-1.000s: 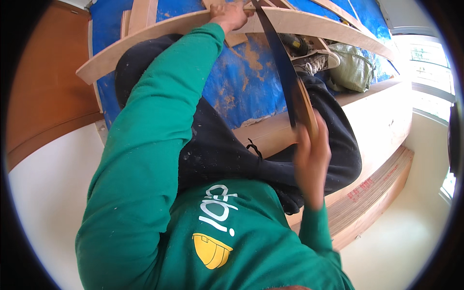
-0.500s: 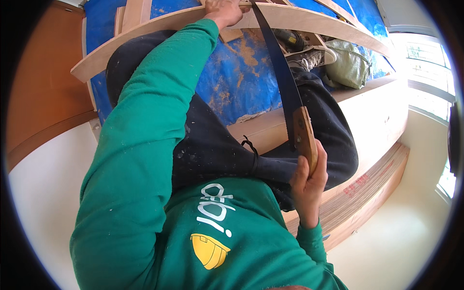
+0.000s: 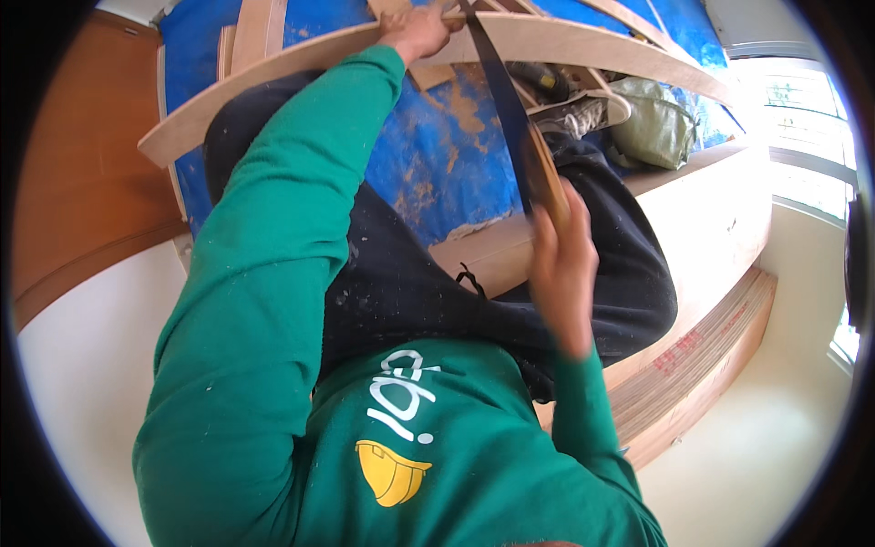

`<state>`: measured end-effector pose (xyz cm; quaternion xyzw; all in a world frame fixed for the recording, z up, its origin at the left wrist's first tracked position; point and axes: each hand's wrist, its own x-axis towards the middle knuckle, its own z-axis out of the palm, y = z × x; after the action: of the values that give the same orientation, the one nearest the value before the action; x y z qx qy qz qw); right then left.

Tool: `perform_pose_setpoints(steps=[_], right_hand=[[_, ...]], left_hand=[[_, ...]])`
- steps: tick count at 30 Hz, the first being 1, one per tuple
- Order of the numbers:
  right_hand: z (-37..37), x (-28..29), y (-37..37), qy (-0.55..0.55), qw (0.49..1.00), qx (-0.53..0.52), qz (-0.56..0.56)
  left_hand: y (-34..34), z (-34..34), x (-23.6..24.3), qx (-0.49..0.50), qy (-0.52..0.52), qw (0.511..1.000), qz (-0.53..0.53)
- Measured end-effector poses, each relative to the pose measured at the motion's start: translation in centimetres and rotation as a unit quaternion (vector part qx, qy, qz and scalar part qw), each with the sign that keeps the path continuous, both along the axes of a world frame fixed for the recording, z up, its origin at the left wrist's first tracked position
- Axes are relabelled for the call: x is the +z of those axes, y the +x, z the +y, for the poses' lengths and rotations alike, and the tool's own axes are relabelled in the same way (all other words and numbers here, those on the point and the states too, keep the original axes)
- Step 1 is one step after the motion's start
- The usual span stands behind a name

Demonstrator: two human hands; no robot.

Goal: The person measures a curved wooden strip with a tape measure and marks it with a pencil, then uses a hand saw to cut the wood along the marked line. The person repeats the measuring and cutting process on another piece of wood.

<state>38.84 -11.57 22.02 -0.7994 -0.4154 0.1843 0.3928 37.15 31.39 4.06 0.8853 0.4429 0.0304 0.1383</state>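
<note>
A hand saw (image 3: 501,87) with a dark blade and a wooden handle stretches away from me. My right hand (image 3: 563,260), slightly blurred, is closed around its handle. The blade's far end crosses the upper edge of a long pale wooden plank (image 3: 264,77), which lies across in front of me over my legs. At that edge, just left of the blade, my left hand (image 3: 421,33) grips the plank with bent fingers. Whether the blade has cut into the wood cannot be made out.
A blue sheet (image 3: 401,173) dusted with sawdust covers the floor. Beyond the plank lie wooden strips (image 3: 260,36) and a dark power tool (image 3: 540,80). A green sack (image 3: 652,123) sits by my shoe (image 3: 583,114). Stacked boards (image 3: 697,356) are at right, a brown door (image 3: 87,164) at left.
My right hand has pushed the saw forward, away from my body, and the handle has come closer to the plank. My left hand stays on the plank, almost unmoved.
</note>
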Motion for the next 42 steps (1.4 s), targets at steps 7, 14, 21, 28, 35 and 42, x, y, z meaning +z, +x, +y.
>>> perform_pose_setpoints(steps=[7,14,21,28,35,42], right_hand=[[3.3,0.2,1.0,-0.008,1.000,0.000,-0.027],[14.4,-6.5,4.6,0.091,0.995,0.020,-0.039],[-5.6,3.8,-1.2,-0.041,0.999,-0.009,0.015],[14.3,-5.8,4.0,0.099,0.994,0.015,-0.033],[4.8,-2.4,1.7,0.036,0.999,0.016,0.026],[-0.3,1.8,-0.2,0.024,0.999,0.017,-0.019]], left_hand=[[0.1,-0.2,-1.3,0.009,0.023,1.000,0.004],[-0.2,-1.8,1.6,0.007,-0.021,1.000,0.021],[-0.5,-0.7,-1.2,0.001,-0.010,1.000,0.027],[-0.4,-1.7,0.2,0.007,0.031,0.999,0.010],[-0.5,-1.5,1.1,0.004,0.018,1.000,0.012],[-0.3,-0.5,-0.5,0.002,0.019,1.000,0.020]])
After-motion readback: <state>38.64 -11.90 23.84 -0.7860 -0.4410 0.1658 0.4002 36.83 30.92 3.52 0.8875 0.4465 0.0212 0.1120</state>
